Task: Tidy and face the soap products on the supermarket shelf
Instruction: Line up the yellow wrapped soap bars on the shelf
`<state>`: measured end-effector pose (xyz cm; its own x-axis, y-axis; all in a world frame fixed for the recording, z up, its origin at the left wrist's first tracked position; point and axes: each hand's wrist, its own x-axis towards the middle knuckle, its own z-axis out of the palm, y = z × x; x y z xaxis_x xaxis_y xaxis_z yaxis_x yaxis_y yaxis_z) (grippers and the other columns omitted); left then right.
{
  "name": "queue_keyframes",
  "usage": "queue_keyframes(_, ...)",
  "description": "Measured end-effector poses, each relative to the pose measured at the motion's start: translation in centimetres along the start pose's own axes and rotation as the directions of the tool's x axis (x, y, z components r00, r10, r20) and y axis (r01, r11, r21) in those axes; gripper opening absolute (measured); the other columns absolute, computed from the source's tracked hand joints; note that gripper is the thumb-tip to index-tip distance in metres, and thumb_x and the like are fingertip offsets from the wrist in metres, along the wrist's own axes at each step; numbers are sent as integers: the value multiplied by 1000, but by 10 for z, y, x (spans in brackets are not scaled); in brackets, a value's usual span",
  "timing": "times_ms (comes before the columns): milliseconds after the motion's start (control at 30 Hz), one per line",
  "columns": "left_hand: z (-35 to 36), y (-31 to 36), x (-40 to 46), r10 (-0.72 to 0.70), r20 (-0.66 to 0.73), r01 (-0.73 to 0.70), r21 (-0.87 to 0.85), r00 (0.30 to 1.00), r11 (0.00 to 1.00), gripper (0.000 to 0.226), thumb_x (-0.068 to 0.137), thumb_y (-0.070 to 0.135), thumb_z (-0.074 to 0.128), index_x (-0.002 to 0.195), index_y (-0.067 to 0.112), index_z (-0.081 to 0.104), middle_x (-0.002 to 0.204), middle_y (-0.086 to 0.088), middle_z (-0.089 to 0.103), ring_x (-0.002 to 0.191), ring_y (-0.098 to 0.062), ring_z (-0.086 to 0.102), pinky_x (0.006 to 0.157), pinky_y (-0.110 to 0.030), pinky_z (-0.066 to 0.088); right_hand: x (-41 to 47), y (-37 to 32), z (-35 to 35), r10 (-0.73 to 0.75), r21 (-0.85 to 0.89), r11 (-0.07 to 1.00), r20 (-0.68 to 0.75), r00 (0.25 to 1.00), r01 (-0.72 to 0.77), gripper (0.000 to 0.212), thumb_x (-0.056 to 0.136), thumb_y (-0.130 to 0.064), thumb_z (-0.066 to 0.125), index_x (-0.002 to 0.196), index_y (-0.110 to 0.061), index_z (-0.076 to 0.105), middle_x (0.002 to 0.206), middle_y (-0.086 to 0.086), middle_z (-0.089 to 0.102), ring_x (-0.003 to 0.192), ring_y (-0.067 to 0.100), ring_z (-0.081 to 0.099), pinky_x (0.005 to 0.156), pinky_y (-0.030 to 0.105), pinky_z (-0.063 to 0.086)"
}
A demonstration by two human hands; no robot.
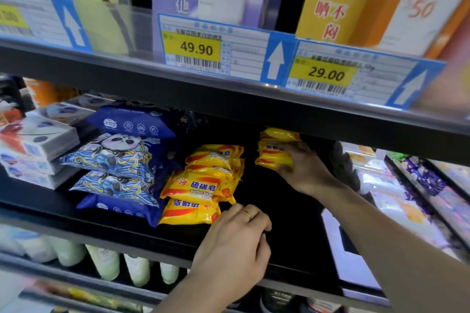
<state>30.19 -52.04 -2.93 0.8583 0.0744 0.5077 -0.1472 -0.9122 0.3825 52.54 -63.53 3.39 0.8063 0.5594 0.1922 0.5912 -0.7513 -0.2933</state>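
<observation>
- Head view: a person reaches both hands onto a black supermarket shelf (279, 223), where yellow sulfur soap packs sit in two separate groups.
- The right hand (302, 168) reaches deep under the upper shelf, its grip curled round a short rear stack of soap packs (273, 152) standing well apart from the main pile.
- The left hand (236, 244) rests near the shelf's front lip with fingers curled loosely, fingertips just beside the front soap pack (189, 211); whether they touch or pinch its corner cannot be told.
- The main soap pile (211, 173) lies just beside the blue panda-print wipe packs (119, 160); it leans unevenly, and the front pack's label reads upside down.
- Risk, as a judgement: the wrappers look glossy and slick, pillow-shaped with crimped ends, so the rear stack could fan out or slip if dragged forward by one hand alone.
- A second risk: nudging the tilted main pile could slide packs over the open shelf lip, since nothing visible guards the front edge.
- Materials: soft plastic film on the soap and wipes, stiff cardboard on the boxed goods (35, 145) at left, and smooth dark metal or laminate for the shelf.
</observation>
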Motion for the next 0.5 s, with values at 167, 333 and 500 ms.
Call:
queue_keyframes(167, 0, -1, -1, -12, 24, 12, 12, 1000, 1000, 19, 93, 37, 47, 107, 41, 59, 109, 25, 55, 102, 3, 45, 81, -15, 42, 0, 3, 7, -11, 59, 998, -67, 998, 15, 54, 90, -22, 74, 140, -27, 56, 144, 7, 51, 128, 33, 55, 106, 41, 48)
queue_keyframes(333, -1, 0, -1, -17, 28, 17, 7, 999, 1000, 22, 93, 39, 45, 109, 40, 61, 110, 25, 56, 102, 3, 46, 81, -14, 40, -13, -9, 1, -34, 63, 997, -179, 983, 46, 50, 87, -18, 77, 134, -28, 62, 139, 4, 54, 125, 31, 56, 105, 40, 48)
queue_keyframes(500, -1, -1, -2, -82, 51, 86, -79, 995, 993, 38, 92, 49, 40, 130, 47, 48, 126, 31, 46, 117, 9, 43, 92, -10, 42, -60, -18, -3, -20, 269, 955, -365, 931, 126, 57, 80, -10, 81, 131, -26, 63, 128, -1, 53, 115, 26, 60, 99, 41, 51)
